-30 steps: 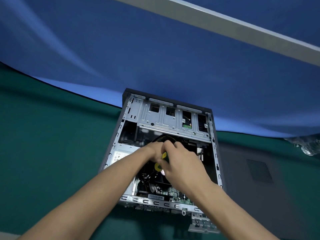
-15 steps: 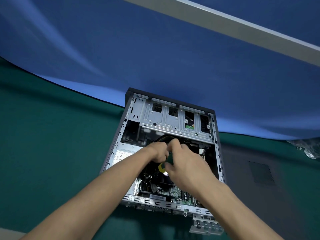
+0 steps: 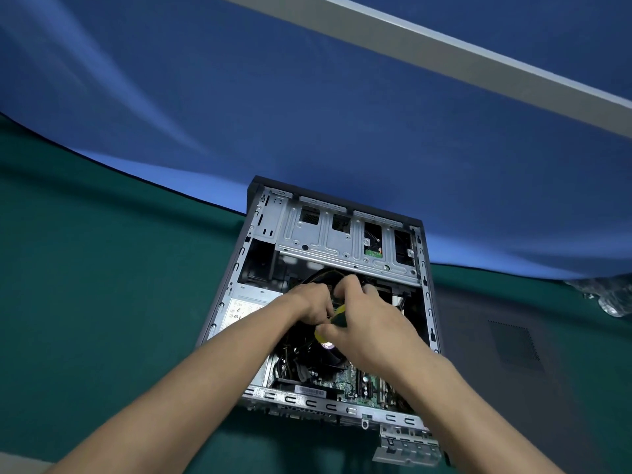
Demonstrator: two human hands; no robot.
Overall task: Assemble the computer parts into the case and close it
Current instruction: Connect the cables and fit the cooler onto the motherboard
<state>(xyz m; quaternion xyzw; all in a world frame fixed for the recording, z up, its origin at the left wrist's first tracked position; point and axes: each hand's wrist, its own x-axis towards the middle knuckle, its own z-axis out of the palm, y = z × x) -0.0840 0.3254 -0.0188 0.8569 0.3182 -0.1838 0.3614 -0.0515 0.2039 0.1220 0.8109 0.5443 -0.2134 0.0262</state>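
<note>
Now, step in hand: I judge I am driving a screw near the cooler, deep in the open case (image 3: 425, 302), which lies on its side on the green cloth (image 3: 102, 302).
Right hand: my right hand (image 3: 369, 323) is curled round the green and yellow screwdriver (image 3: 337, 311); its tip is hidden from me.
Left hand: my left hand (image 3: 309, 304) is curled in just beside the shaft, fingers bent; whether it pinches the shaft, a cable or nothing, I cannot tell.
Doing it well: I should keep the driver square over the screw head, press lightly, and let the left fingers only guide.
In the way: black cables (image 3: 318, 275) loop just behind my knuckles, and the drive cage (image 3: 335, 241) overhangs the far side, so I have little room to tilt.
Nearby inside: the power supply (image 3: 246, 307) sits to the left, the motherboard (image 3: 345, 381) at the near edge.
Outside: the grey side panel (image 3: 513, 343) lies flat to the right of the case, not yet fitted; a clear plastic bag (image 3: 612, 295) sits at the far right.
</note>
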